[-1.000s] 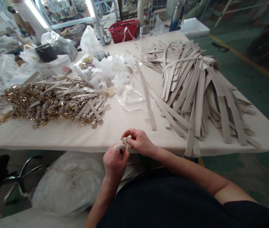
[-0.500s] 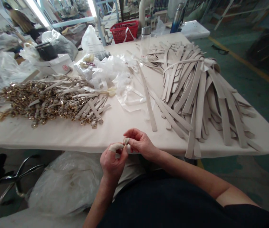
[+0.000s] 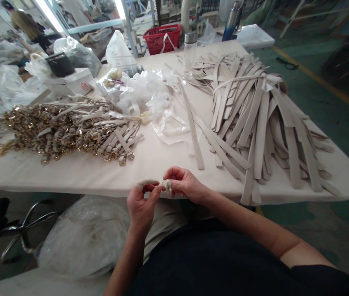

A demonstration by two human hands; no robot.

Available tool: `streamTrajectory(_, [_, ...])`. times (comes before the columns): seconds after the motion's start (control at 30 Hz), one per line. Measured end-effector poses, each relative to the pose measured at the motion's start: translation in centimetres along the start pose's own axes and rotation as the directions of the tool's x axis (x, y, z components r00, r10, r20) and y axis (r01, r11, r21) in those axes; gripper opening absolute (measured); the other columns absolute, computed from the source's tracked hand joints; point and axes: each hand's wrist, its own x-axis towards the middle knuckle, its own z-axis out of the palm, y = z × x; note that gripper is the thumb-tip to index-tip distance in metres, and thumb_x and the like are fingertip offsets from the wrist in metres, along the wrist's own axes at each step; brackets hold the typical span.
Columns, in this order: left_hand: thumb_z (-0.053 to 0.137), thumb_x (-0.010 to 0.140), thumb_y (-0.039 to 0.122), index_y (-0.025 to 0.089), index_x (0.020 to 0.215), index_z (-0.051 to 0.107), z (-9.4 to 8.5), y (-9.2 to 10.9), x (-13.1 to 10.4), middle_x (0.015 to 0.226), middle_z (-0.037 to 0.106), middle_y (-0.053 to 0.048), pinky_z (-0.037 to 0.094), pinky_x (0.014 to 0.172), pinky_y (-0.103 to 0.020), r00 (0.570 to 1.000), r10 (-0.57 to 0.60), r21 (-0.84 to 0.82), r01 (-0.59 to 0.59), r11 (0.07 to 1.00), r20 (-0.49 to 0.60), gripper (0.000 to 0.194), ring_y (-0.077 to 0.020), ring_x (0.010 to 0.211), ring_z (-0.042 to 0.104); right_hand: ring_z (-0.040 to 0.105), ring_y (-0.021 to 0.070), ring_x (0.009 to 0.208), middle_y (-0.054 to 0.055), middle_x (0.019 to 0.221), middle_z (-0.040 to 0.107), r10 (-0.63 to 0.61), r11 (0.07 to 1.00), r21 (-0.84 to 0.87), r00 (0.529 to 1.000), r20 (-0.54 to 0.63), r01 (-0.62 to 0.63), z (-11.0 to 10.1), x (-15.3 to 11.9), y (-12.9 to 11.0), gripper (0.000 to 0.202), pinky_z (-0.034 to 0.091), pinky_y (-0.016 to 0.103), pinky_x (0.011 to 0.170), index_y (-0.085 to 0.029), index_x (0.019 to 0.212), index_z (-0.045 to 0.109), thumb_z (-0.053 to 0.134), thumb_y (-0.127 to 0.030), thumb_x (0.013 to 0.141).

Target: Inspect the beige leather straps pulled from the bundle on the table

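Observation:
In front of the table edge, my left hand [image 3: 140, 203] has its thumb and index finger closed in a pinch, and a pale wrap [image 3: 146, 182] covers that index finger. My right hand [image 3: 188, 186] meets it fingertip to fingertip, thumb pressed against curled fingers. A small pale cover [image 3: 167, 185] sits at the right thumb's tip, beside the left fingertips. Anything held between the fingers is too small to make out. Beyond my hands, a single beige strap [image 3: 193, 135] lies on the cream-covered table [image 3: 162, 160].
On the left lies a heap of narrow straps with gold buckles [image 3: 69, 131]. A large bundle of beige straps [image 3: 254, 119] hangs over the front edge at right. Clear plastic wrapping [image 3: 150, 92], a glass bottle [image 3: 189, 55] and a red basket [image 3: 162, 39] stand farther back.
My left hand has drawn slightly left, and its wrapped index finger is raised and straighter. My right thumb has turned, showing more of its pale cover.

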Motion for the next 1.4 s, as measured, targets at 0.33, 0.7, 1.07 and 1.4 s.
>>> streamTrajectory(0.33, [0.076,0.077,0.029,0.02,0.093,0.069,-0.3,0.0,-0.2,0.079,0.071,-0.001,0.051,0.067,-0.024,0.979,-0.1,-0.074,0.115,0.991,0.179,0.02,-0.014,0.069,0.064,0.036,0.0016,0.039,-0.005,0.066,0.067,0.049,0.991,0.121,0.999,-0.002,-0.049,-0.6,-0.1,0.0,0.028,0.046,0.017,0.046,-0.018,0.079,0.062,0.083,-0.034,0.069])
streamTrajectory(0.7, [0.077,0.078,0.023,0.022,0.101,0.068,0.0,-0.4,-0.6,0.088,0.071,-0.001,0.052,0.074,-0.025,0.992,-0.009,-0.076,0.019,0.997,0.122,0.025,-0.0132,0.075,0.065,0.029,0.0003,0.041,-0.006,0.075,0.066,0.102,0.945,0.307,0.994,0.037,-0.109,-0.5,-0.2,0.3,0.033,0.05,0.017,0.05,-0.017,0.084,0.067,0.086,-0.039,0.068])
streamTrajectory(1.07, [0.074,0.08,0.018,0.024,0.1,0.07,0.3,0.3,-0.3,0.09,0.066,0.0,0.05,0.076,-0.026,0.987,0.116,-0.062,-0.109,0.992,0.115,0.021,-0.0132,0.077,0.063,0.047,0.0049,0.043,-0.008,0.056,0.056,-0.027,0.996,-0.089,0.997,-0.074,0.02,0.0,-0.2,0.6,0.037,0.04,0.017,0.042,-0.017,0.074,0.061,0.081,-0.048,0.069])
streamTrajectory(1.4, [0.072,0.082,0.017,0.023,0.089,0.074,0.9,0.3,-0.4,0.09,0.072,-0.001,0.052,0.081,-0.028,0.995,0.045,-0.134,-0.032,0.99,0.095,0.009,-0.0166,0.087,0.067,0.052,0.0067,0.046,-0.006,0.057,0.054,-0.119,0.963,-0.257,0.983,-0.143,0.079,0.4,-0.5,0.8,0.041,0.039,0.016,0.04,-0.018,0.075,0.059,0.078,-0.054,0.071])
